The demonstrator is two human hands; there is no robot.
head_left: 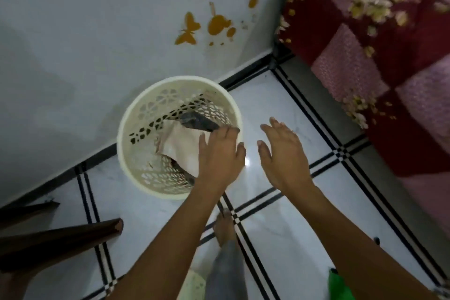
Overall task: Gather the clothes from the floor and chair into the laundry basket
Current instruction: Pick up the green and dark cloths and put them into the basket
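A cream round laundry basket (146,109) with pierced walls stands on the tiled floor against the wall. Inside it lie a pale pink cloth (180,146) and a dark grey garment (197,123). My left hand (219,156) hovers over the basket's right rim, palm down, fingers apart, its fingertips touching the cloths; I cannot tell whether it grips them. My right hand (282,153) is held flat over the floor just right of the basket, fingers spread, holding nothing.
Dark wooden chair legs (60,236) reach in at the lower left. A bed with a red and pink quilt (379,56) fills the right side. A green thing (341,285) shows at the bottom right. My bare foot (225,226) stands on the white tiles.
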